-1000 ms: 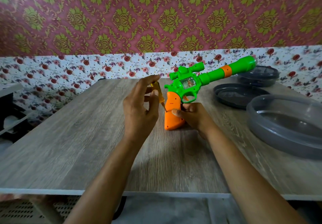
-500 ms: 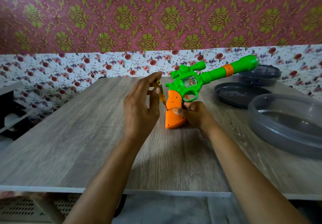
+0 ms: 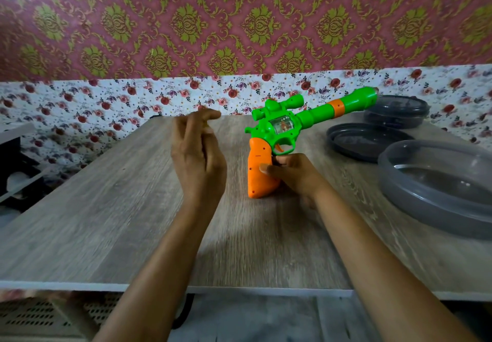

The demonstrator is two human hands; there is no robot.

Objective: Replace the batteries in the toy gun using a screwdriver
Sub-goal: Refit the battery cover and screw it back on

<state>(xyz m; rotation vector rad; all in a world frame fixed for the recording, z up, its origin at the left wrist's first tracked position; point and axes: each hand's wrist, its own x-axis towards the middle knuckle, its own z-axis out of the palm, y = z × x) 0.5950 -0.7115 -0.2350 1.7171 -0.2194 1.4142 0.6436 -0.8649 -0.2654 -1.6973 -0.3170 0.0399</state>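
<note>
Pink-and-gold wallpaper (image 3: pixel 239 22) above a floral strip backs a grey wood-grain tabletop (image 3: pixel 106 221). Of the two hands, the left hand (image 3: pixel 198 160) hovers above the surface, blurred, fingers bent close together; whether it pinches anything cannot be told. Near it, to the right, the toy gun (image 3: pixel 282 128) stands on the butt of its orange grip (image 3: pixel 259 171), green barrel tilted up to the right. The right hand (image 3: pixel 292 174) clasps that grip from the right, thumb on its side face. Further right lie a dark round lid (image 3: pixel 367 142), a lidded container (image 3: pixel 394 111) behind it, and a large grey dish (image 3: pixel 439 189)
</note>
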